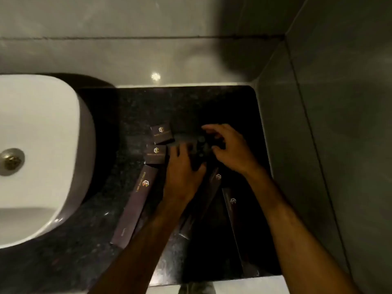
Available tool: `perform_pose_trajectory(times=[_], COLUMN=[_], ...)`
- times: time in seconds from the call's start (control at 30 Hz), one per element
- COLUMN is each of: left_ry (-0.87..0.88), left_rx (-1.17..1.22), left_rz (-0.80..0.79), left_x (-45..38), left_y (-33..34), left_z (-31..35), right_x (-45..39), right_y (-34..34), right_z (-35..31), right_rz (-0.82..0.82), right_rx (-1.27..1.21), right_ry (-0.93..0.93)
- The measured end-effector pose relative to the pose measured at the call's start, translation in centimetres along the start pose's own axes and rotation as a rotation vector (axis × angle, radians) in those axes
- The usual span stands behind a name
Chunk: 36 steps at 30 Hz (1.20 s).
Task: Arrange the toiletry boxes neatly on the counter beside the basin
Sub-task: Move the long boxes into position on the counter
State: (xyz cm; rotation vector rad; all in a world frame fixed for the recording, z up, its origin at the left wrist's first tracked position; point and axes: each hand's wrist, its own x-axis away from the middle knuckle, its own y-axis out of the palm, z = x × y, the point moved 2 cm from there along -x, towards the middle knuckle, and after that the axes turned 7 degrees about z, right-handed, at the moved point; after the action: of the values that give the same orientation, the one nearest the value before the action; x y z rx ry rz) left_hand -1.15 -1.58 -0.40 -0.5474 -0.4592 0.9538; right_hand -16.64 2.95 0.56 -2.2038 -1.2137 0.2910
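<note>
Dark toiletry boxes with gold logos lie on the black counter (135,107) right of the white basin (40,145). Two small square boxes sit one behind the other: the far one (161,134) and the near one (156,154). A long box (135,206) stretches toward me from below them. Two more long boxes lie under my arms: one in the middle (212,187) and one on the right (235,217). My left hand (183,172) and my right hand (229,147) both hold a small dark item (200,149), blurred, between them.
Grey tiled walls close the counter at the back and on the right (318,124). The basin's brass drain (11,161) shows at far left. The counter's front edge (265,277) runs near the bottom, with the floor below.
</note>
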Motion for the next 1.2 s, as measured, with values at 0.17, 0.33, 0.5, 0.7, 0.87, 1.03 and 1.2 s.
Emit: perform_pose_trajectory(times=[0.17,0.33,0.5,0.7,0.87,1.03,1.2], left_ry=[0.04,0.122,0.149,0.13,0.054,-0.011,-0.095], left_rx=[-0.031,-0.068,-0.088,-0.079,0.009,-0.096,-0.28], left_rz=[0.018,0.039,0.041,0.039,0.028,-0.067,-0.175], left_x=[-1.0,-1.5,-2.4,-2.4,-1.1,6.6,11.9], left_y=[0.6,0.8,1.8,2.0,0.5,-0.9,0.3], left_z=[-0.5,-0.2,-0.1,-0.3,0.6,1.0,0.9], right_x=[-1.7,0.1,1.2,1.1,4.0,15.2,24.3], right_y=[2.0,0.2,-0.8,-1.0,-2.3,-2.8,1.3], right_z=[0.5,1.7,2.6,2.8,1.8,0.6,1.4], right_rz=[-0.105,0.162,0.138,0.137,0.153,0.301,0.155], right_rx=[0.185,0.103,0.276,0.273,0.206,0.14,0.36], right_ry=[-0.084,-0.033,-0.049,0.014,0.137,0.369,0.49])
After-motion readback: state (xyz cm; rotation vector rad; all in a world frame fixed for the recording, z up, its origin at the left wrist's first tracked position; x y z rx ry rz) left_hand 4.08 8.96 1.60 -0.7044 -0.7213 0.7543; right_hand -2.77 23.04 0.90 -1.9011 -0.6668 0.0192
